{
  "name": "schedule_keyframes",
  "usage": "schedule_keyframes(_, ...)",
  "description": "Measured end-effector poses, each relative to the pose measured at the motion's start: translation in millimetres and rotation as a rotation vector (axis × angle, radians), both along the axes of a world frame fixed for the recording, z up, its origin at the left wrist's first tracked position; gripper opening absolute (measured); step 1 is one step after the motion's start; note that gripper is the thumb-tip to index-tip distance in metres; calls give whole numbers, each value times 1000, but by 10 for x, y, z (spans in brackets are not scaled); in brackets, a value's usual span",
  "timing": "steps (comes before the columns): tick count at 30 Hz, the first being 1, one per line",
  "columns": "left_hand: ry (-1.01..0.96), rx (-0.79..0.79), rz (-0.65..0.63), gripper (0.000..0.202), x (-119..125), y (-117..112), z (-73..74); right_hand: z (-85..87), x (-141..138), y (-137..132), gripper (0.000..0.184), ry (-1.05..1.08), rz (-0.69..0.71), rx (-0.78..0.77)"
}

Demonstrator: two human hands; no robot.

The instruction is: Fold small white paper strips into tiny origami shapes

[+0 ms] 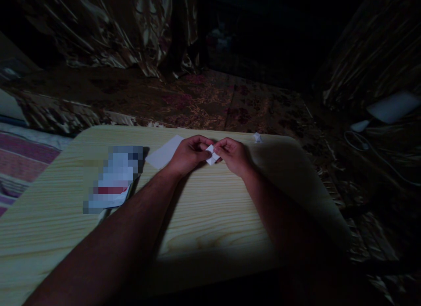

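Note:
A small folded piece of white paper [211, 157] is held between my two hands, over the far middle of the wooden table. My left hand [190, 154] is closed on its left side, the thumb pressing near its upper edge. On the other side my right hand [233, 154] pinches the paper's right corner with thumb and fingertips. The paper looks roughly square, with crease lines on it. Beyond my left wrist lies a flat sheet of white paper [164, 151], partly covered by that hand. A small folded white paper shape [258, 137] rests near the far edge, to the right.
On the table [210, 227], to the left, lies a flat phone-like object [113, 178] blurred by pixels. Past the far edge stands a patterned, cloth-covered seat [197, 97]. A pale object with a cable [393, 107] is at the right. The room is dim.

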State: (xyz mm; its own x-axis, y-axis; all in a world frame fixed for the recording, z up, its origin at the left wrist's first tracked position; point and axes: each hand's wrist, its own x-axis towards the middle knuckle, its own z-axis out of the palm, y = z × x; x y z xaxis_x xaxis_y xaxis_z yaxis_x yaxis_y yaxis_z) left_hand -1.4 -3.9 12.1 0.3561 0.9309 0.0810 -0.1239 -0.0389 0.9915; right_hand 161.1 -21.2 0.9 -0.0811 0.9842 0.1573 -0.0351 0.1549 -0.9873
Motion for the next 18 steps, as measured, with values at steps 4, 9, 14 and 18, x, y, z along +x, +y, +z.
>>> schedule_keyframes(4, -8, -14, -4, 35, -9, 9, -12, 2, 3, -7, 32, 16, 7, 5)
schedule_keyframes(9, -27, -42, 16, 33, -10, 11, -3, -1, 14, -7, 33, -3, 22, 15)
schedule_keyframes(14, -24, -51, 33, 33, 3, 0, 14, -13, 16, 4, 34, -13, 30, 16)
schedule_keyframes(18, 10, -56, 48, 32, 14, -5, 8, -24, -2, 9, 33, -20, 13, 9)
